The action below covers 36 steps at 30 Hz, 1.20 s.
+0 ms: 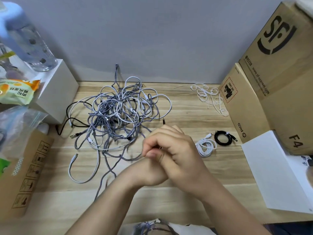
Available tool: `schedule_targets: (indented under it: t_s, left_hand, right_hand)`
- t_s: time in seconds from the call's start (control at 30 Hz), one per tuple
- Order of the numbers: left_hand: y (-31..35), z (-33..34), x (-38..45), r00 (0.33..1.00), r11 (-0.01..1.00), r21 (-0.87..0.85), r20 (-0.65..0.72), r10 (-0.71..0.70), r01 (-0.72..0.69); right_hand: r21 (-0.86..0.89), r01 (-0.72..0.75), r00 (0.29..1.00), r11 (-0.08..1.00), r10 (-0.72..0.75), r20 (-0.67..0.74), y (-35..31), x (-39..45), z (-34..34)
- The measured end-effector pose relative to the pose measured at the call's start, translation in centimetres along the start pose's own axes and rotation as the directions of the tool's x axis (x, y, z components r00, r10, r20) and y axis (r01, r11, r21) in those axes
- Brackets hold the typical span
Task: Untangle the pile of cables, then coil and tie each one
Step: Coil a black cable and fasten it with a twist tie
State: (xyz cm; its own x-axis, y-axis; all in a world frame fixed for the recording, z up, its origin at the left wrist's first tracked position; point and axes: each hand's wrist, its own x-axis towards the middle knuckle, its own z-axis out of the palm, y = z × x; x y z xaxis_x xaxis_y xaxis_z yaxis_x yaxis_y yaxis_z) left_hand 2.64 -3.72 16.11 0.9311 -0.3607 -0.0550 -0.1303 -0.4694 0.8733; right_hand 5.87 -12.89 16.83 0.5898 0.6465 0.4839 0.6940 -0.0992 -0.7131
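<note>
Pale wood-grain covers the desk (194, 119), and the tangled pile of cables (118, 112) sprawls across its centre and left, toward the grey wall. Grey braided, white and black strands loop through one another there, with a loose white cable (74, 173) curling out at the lower left. Both hands meet in the lower middle of the frame, just right of the pile. The right hand (176, 150) lies over the left hand (152, 168), its fingers curled inward; something thin seems to be pinched between them, perhaps a cable end, but blur and overlapping fingers hide it, so I cannot tell what either hand is grasping. A grey braided strand (108, 173) runs from the pile down toward the wrists. To the right of the hands lie two finished bundles side by side: a white coiled cable (205, 147) and a black coiled cable (223, 138). White ties (208, 97) are scattered at the upper right, beside the cardboard boxes (271, 78). A white box (57, 92) stands at the upper left with a clear bottle (32, 44) on it.
</note>
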Motion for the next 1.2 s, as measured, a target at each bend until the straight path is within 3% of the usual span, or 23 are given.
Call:
schedule_targets:
  t_s: [0.03,0.07,0.13,0.17,0.2,0.3,0.37,0.43,0.5,0.6,0.7,0.8,0.83,0.9,0.97,1.07,1.2]
  left_hand:
    - [-0.2,0.3,0.2,0.994,0.999,0.049,0.108,0.006,-0.012]
    - [-1.1,0.7,0.4,0.994,1.000,0.001,0.108,0.002,-0.002]
    - [-2.5,1.3,0.2,0.980,0.971,-0.149,0.097,-0.174,0.187]
    - [-2.6,1.5,0.6,0.949,0.930,-0.202,0.136,-0.284,0.308]
    - [-2.7,1.8,1.0,0.931,0.893,-0.281,0.210,-0.300,0.351]
    - [-2.8,1.6,0.8,0.888,0.705,-0.566,0.408,-0.212,0.428]
    - [-4.0,1.2,0.4,0.883,0.521,-0.723,0.442,-0.157,0.454]
    - [-4.8,0.6,0.5,0.882,0.393,-0.799,0.464,-0.078,0.455]
    - [-5.5,0.6,0.7,0.882,0.310,-0.831,0.468,-0.062,0.462]
    - [-5.4,1.0,1.2,0.896,0.365,-0.818,0.392,-0.210,0.444]
    - [-5.6,1.7,2.0,0.906,0.475,-0.798,0.197,-0.374,0.370]
    - [-6.2,1.9,2.5,0.862,0.405,-0.868,0.049,-0.504,0.286]
    - [-6.5,2.0,2.8,0.852,0.436,-0.851,0.027,-0.522,0.294]
    - [-6.7,2.4,3.3,0.859,0.599,-0.709,0.019,-0.512,0.372]
    - [-7.3,2.7,4.1,0.874,0.715,-0.596,-0.047,-0.484,0.365]
    - [-8.8,2.7,5.4,0.857,0.764,-0.559,-0.172,-0.486,0.322]
    - [-10.7,2.6,7.9,0.771,0.744,-0.548,-0.254,-0.584,0.383]
  right_hand:
    - [0.032,-0.049,0.998,0.998,0.050,-0.030,0.3,-0.2,0.2]
    - [0.027,-0.087,0.995,0.996,0.088,-0.049,0.7,-0.3,0.3]
    - [-0.029,-0.133,0.991,0.991,0.132,-0.035,1.5,-0.5,0.6]
    - [-0.020,-0.172,0.985,0.985,0.172,-0.010,1.8,-0.6,0.6]
    - [0.007,-0.224,0.974,0.975,0.224,0.019,2.2,-0.7,0.4]
    - [0.074,-0.437,0.895,0.897,0.425,0.132,3.7,-1.7,-1.0]
    - [0.289,-0.588,0.807,0.755,0.525,0.271,4.8,-3.1,-2.4]
    - [0.470,-0.630,0.776,0.619,0.524,0.350,5.4,-4.5,-3.1]
    - [0.487,-0.620,0.784,0.615,0.510,0.355,5.7,-5.5,-3.7]
    - [0.399,-0.618,0.786,0.677,0.529,0.319,5.9,-6.4,-3.9]
    - [0.421,-0.643,0.758,0.639,0.609,0.234,6.5,-6.8,-3.7]
    - [0.445,-0.681,0.704,0.581,0.687,0.180,7.6,-6.9,-3.3]
    - [0.435,-0.689,0.693,0.579,0.702,0.163,8.1,-6.9,-3.3]
    - [0.417,-0.699,0.680,0.581,0.720,0.138,9.3,-6.8,-3.3]
    - [0.408,-0.707,0.670,0.578,0.733,0.121,10.3,-6.5,-3.0]
    - [0.398,-0.701,0.672,0.592,0.735,0.090,12.2,-5.2,-2.2]
    - [0.385,-0.708,0.644,0.592,0.765,0.007,16.0,-3.8,-1.1]
